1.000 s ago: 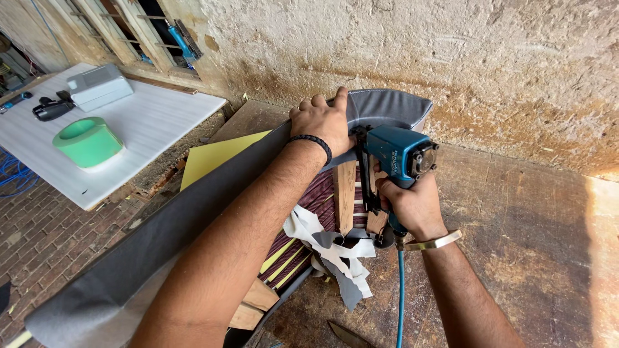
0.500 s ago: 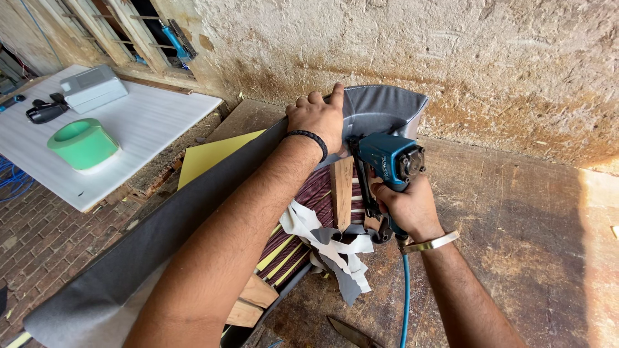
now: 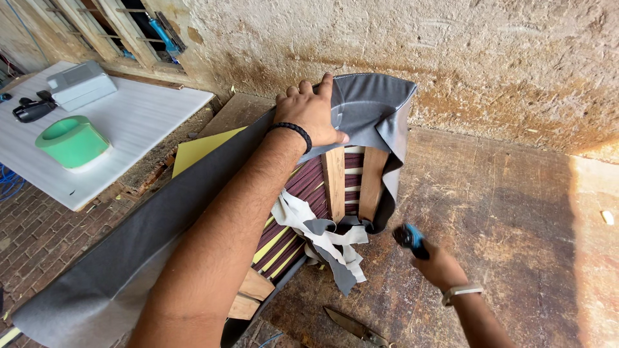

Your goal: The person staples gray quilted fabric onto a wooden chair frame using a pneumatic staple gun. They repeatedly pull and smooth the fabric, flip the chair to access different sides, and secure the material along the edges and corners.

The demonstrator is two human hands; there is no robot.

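Biggest thing here is the long piece of grey leatherette [image 3: 129, 258] draped over the wooden seat frame [image 3: 334, 180], running from the bottom left corner up to the rough plaster wall [image 3: 503, 58]. It's all sitting on a stained concrete floor [image 3: 516, 212]. Under the folded-back corner you can see maroon striped webbing [image 3: 306, 187] and two upright wooden slats, with some loose grey and white offcuts [image 3: 329, 241] hanging below them.

Off to the left there's a white ribbed board [image 3: 135, 122] with a green plastic ring-shaped tub [image 3: 71, 140], a grey box [image 3: 80, 84] and a small black tool [image 3: 32, 109] on it. A yellow sheet [image 3: 196, 149] pokes out beside the grey cover.

My left hand [image 3: 311, 115] is flat and spread, palm pressing the leatherette down at the top corner of the frame. My right hand [image 3: 433, 261] is low, off the frame, fist wrapped around the blue and black staple gun [image 3: 410, 238]; it's blurry. A pair of scissors [image 3: 354, 325] lies on the floor near it.
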